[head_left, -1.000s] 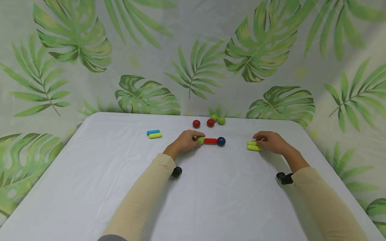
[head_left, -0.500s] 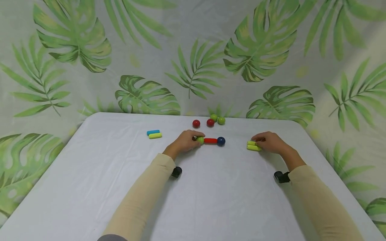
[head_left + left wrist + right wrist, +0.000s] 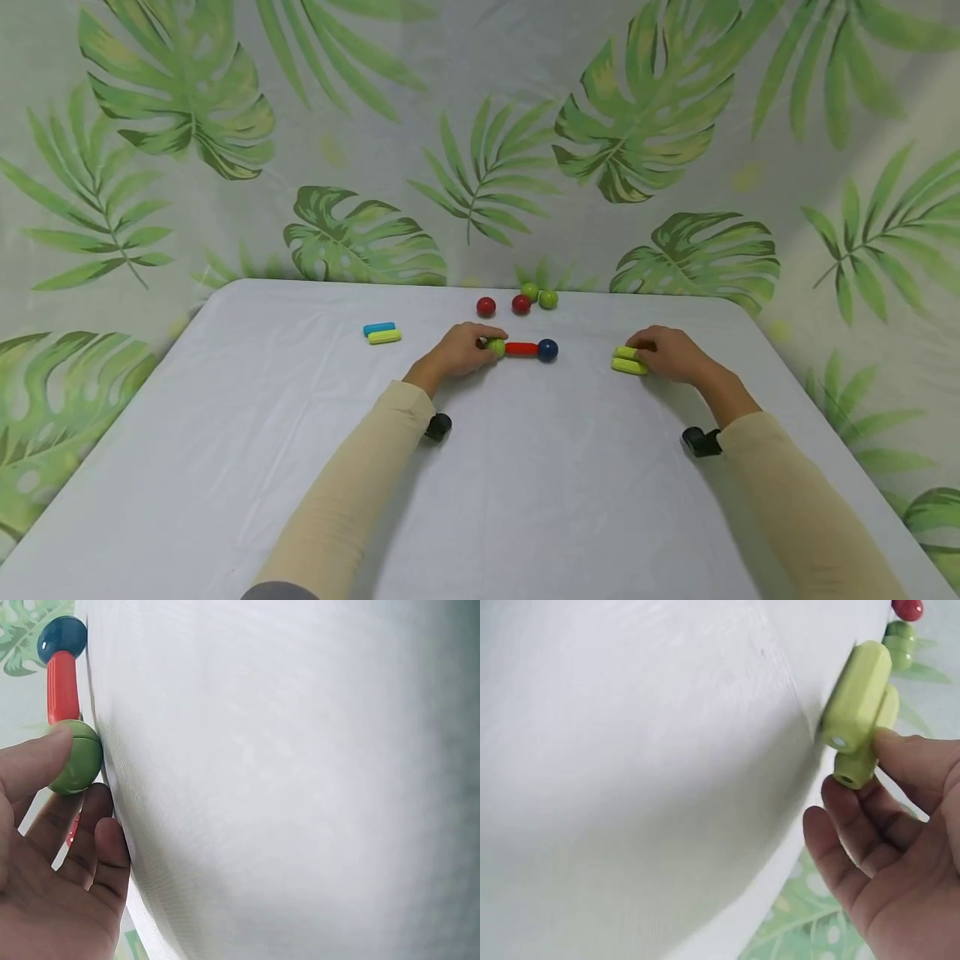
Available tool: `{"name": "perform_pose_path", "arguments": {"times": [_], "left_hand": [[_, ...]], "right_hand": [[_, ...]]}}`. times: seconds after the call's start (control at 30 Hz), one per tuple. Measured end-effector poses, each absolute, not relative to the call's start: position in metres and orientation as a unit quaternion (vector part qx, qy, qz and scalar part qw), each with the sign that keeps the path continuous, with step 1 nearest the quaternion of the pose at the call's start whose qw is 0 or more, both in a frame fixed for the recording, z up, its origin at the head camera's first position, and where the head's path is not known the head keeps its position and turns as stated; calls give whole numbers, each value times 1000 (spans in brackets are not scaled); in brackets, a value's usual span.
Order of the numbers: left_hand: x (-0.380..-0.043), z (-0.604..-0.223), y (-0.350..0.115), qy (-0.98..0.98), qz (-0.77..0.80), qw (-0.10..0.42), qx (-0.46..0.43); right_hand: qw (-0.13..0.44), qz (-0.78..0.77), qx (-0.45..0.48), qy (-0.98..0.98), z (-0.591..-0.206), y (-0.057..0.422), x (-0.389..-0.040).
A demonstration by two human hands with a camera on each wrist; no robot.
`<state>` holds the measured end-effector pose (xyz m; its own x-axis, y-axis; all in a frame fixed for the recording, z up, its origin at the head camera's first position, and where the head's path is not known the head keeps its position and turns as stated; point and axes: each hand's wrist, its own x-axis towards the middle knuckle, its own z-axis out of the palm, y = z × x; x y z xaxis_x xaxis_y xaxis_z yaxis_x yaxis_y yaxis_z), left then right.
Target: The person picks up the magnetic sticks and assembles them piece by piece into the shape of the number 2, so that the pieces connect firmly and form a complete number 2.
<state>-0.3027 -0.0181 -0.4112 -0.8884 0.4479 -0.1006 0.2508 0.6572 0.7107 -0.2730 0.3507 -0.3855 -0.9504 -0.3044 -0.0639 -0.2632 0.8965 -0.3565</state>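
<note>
In the head view my left hand (image 3: 456,352) pinches a green ball (image 3: 496,347) between thumb and fingers. A red rod (image 3: 521,349) joins that ball to a dark blue ball (image 3: 547,350), all in one line on the cloth. The left wrist view shows the thumb against the green ball (image 3: 84,759). Over to the right, my right hand (image 3: 673,354) pinches the farther of two yellow-green rods by its end. The nearer yellow-green rod (image 3: 628,366) lies alongside, touching it. Seen from the right wrist, the pinched rod (image 3: 857,766) is partly hidden behind the other.
Two red balls (image 3: 486,307) and two green balls (image 3: 548,299) sit near the far edge of the white-covered table (image 3: 525,500). On the left, a blue rod (image 3: 379,328) lies against a yellow-green rod (image 3: 385,337). A leaf-patterned curtain (image 3: 480,167) hangs behind.
My right hand has shifted very slightly left, with its fingers still at the yellow-green rods. The left hand keeps its place on the green ball.
</note>
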Motion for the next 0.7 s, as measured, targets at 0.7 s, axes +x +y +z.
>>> {"name": "perform_pose_path", "arguments": {"times": [0.7], "left_hand": [[-306,-413,-18,900,368,142,185]], "right_hand": [[39,-264,-189,945,-377,349,-213]]}}
